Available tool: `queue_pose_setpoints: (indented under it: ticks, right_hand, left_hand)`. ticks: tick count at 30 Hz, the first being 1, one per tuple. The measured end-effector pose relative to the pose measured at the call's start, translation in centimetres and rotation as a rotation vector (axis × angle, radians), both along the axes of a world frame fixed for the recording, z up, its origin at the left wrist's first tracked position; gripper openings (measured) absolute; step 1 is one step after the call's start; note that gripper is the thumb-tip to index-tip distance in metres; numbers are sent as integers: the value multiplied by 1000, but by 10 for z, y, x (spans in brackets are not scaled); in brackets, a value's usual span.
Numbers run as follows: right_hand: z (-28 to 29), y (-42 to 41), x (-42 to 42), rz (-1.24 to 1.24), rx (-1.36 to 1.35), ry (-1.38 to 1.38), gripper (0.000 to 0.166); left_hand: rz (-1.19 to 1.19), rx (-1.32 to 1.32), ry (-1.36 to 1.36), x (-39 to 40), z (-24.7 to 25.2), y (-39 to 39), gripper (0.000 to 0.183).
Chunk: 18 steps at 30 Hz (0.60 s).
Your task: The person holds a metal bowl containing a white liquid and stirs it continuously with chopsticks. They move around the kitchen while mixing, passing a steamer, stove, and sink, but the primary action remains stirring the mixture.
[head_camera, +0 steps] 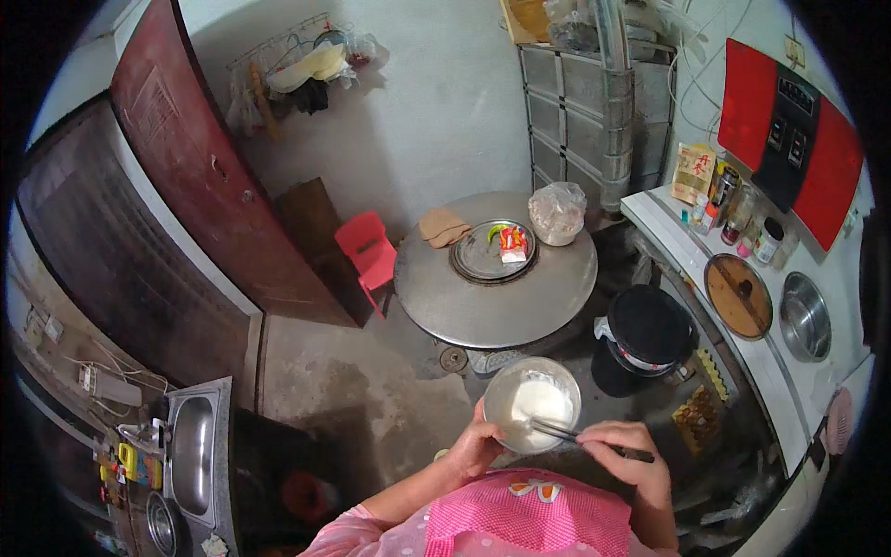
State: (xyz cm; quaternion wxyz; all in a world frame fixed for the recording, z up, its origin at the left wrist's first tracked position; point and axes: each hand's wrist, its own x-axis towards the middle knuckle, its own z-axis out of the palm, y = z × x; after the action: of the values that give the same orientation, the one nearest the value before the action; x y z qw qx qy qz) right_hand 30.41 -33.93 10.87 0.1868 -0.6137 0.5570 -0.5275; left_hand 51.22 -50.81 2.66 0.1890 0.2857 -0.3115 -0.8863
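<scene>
My left hand [480, 440] grips the rim of a round metal bowl [501, 390] at its lower left, thumb over the edge. White powder or batter [539, 404] lies in the bowl; which of the two, I cannot tell. My right hand [619, 445] is closed on a pair of dark-handled chopsticks [557, 428], and their tips dip into the white stuff. The bowl is held in front of my pink checked apron [529, 515], above the floor.
Ahead stands a round metal table [487, 313] with a tray [480, 254], a folded brown cloth [443, 226] and a filled plastic bag [557, 212]. A red chair [369, 250] is beside it. Right are a black lidded bucket [647, 327] and a white counter [752, 355]; left, a sink [193, 452].
</scene>
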Motion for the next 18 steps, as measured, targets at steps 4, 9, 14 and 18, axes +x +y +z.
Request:
queue_pose_setpoints:
  ticks: [4,9,14,18]
  right_hand:
    - [-10,-5,-5,-132,0,-52,16]
    - [-8,-8,0,4,-37,-62,13]
    - [-5,3,-15,-105,78,-43,11]
    - [-7,-11,8,-96,-31,-76,14]
  left_hand:
    - [-12,10,1,-4,1,0,89]
    - [-11,17,-8,-2,3,-2,94]
    - [29,9,-41,1,14,0,97]
    - [-3,7,-12,0,12,4,96]
